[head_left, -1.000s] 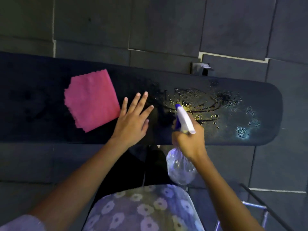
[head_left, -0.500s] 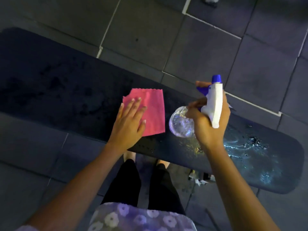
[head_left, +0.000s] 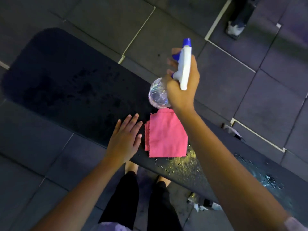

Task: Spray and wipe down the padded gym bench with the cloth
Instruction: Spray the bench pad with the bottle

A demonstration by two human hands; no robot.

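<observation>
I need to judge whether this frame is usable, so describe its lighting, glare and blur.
Head view: dim overall, with the far end of the bench nearly black; yellowish glare glints off the wet patch just below the cloth; the right hand and bottle are slightly soft, the left hand sharper; the wide lens bends the floor tile lines.

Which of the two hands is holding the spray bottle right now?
The right hand grips the spray bottle, raised above the bench. The left hand is open and empty, fingers spread beside the pink cloth.
</observation>
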